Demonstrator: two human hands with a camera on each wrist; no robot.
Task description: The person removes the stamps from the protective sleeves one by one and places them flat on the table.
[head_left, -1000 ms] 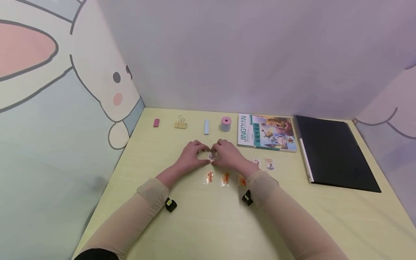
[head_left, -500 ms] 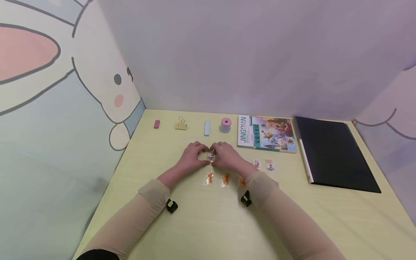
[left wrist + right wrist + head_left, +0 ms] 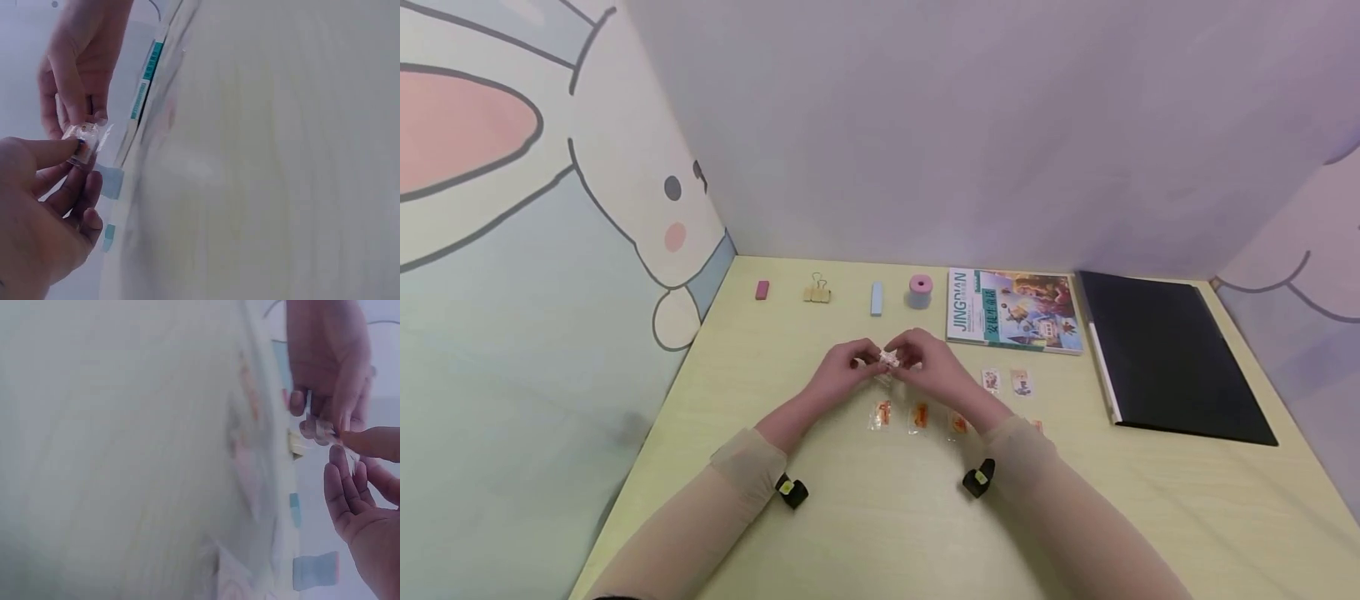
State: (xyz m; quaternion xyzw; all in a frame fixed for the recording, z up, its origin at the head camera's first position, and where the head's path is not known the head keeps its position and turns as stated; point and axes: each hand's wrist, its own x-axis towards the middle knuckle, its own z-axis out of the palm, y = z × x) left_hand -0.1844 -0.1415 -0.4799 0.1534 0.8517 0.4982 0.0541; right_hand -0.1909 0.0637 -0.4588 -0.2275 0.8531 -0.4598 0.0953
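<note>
A small clear plastic packet (image 3: 889, 358) with a printed piece inside is up between both hands, above the tabletop. My left hand (image 3: 838, 371) pinches one side of it between thumb and fingers; my right hand (image 3: 934, 367) pinches the other. In the left wrist view the packet (image 3: 84, 142) looks crinkled and glossy, with the left thumb across its face. Its far side is hidden by fingers. Nearer me lie several small packets with orange prints, among them one at the left (image 3: 882, 413), one in the middle (image 3: 919, 417) and one by the right wrist (image 3: 958, 422).
Two small printed cards (image 3: 1006, 382) lie right of the right hand. Farther back are a pink eraser (image 3: 762, 289), a binder clip (image 3: 817, 293), a light-blue stick (image 3: 876, 298) and a pink-topped spool (image 3: 920, 292). A book (image 3: 1015, 310) and a black folder (image 3: 1172, 350) lie at right.
Earlier the fingers were around the packet with its print facing up at the table. Now both hands have raised it and pinch it between them, with the wrists turned.
</note>
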